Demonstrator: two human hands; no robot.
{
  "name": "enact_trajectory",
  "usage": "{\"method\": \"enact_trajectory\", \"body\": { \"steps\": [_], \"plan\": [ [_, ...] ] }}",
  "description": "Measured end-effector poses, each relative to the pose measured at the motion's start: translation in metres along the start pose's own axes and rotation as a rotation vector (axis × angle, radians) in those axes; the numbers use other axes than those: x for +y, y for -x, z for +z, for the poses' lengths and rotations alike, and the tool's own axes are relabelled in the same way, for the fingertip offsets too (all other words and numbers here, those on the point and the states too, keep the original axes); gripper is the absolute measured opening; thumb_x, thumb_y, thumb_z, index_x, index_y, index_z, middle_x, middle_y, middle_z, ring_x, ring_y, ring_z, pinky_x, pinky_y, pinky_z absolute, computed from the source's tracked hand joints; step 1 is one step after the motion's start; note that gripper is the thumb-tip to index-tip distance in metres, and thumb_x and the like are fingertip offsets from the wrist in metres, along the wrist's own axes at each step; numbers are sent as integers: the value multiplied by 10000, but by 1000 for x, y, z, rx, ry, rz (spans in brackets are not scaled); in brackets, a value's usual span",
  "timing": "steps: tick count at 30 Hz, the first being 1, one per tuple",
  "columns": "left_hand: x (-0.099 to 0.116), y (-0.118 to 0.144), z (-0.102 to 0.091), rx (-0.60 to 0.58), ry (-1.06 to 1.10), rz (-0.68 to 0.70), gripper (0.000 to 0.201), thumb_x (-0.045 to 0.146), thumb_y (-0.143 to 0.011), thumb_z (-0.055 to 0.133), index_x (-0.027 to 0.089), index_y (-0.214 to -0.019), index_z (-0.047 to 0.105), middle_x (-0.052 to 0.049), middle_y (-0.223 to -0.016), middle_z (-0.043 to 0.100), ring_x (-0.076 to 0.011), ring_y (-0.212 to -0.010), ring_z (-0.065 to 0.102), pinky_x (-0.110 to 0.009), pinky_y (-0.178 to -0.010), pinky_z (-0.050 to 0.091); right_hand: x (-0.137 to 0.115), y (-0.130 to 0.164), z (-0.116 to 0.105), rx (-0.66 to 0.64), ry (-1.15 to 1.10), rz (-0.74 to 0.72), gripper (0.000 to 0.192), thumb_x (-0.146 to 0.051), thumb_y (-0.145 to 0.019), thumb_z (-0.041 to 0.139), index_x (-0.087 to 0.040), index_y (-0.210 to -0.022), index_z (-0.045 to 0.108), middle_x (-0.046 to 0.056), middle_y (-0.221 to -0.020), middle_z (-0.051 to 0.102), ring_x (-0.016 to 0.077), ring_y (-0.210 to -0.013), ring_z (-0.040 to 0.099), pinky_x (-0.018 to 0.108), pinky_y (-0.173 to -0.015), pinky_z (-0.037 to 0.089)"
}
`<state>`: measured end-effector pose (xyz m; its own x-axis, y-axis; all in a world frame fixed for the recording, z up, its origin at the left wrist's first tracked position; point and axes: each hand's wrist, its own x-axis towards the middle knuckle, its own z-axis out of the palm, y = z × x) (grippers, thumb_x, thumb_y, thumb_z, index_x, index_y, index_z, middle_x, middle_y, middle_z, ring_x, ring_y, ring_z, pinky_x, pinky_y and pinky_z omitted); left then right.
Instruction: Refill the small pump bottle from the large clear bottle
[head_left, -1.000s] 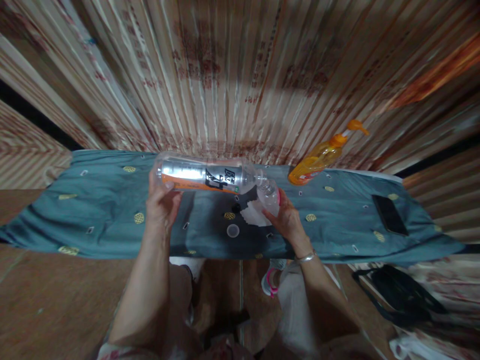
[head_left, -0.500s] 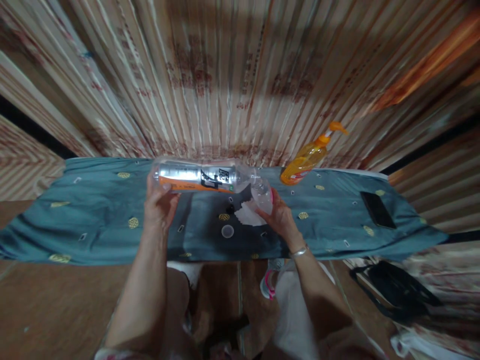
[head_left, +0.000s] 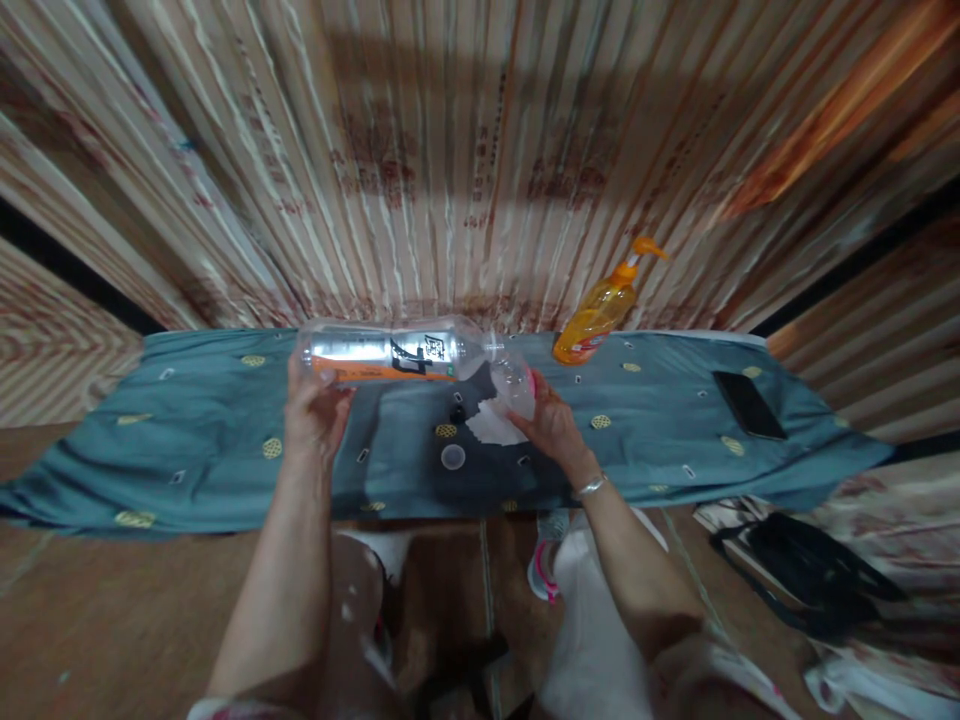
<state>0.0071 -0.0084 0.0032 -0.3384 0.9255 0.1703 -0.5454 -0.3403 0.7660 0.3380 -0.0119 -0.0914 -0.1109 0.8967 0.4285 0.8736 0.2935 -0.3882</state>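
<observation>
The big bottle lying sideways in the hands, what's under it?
Under the big bottle lies the blue cloth, with a small black cap, a white tissue and a round clear lid. The left hand covers the cloth beneath the bottle's base.

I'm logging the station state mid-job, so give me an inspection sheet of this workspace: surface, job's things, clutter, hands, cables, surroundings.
Surface: table under a teal patterned cloth, wrinkled.
Job's things: large clear bottle with silver and orange label, held sideways, mouth against a small clear bottle.
Clutter: white paper, round clear cap, small black item, orange pump bottle, dark phone.
Hands: left hand grips the large bottle's base end; right hand holds the small bottle.
Cables: nothing seen.
Surroundings: pleated curtain behind; black bag on brown floor, right.
</observation>
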Motion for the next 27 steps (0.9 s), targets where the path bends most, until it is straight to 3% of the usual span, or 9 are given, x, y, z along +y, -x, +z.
{"method": "enact_trajectory", "body": {
  "steps": [16,21,27],
  "plan": [
    [-4,10,10,-11,-13,-33,403,203,-549,796,272,-911,630,64,-801,677,-123,-777,650,-222,-655,507,-12,-1,-4,66,-44,33,821,-383,-834,697,-63,-1497,334,270,-1348,626,350,-1231,645,484,-1018,546],
    [-1,9,15,-22,-59,-16,353,232,-547,789,251,-843,597,50,-808,671,-127,-784,640,-218,-657,494,-15,-1,-7,79,-87,32,807,-388,-817,722,-88,-1479,373,246,-1317,651,346,-1183,668,505,-990,567],
    [7,7,22,-17,-63,-6,395,216,-534,784,276,-896,638,53,-811,675,-127,-768,634,-203,-629,481,-24,-2,-10,72,-101,90,793,-384,-794,745,-57,-1437,415,260,-1293,664,351,-1193,665,486,-995,561]
  ]
}}
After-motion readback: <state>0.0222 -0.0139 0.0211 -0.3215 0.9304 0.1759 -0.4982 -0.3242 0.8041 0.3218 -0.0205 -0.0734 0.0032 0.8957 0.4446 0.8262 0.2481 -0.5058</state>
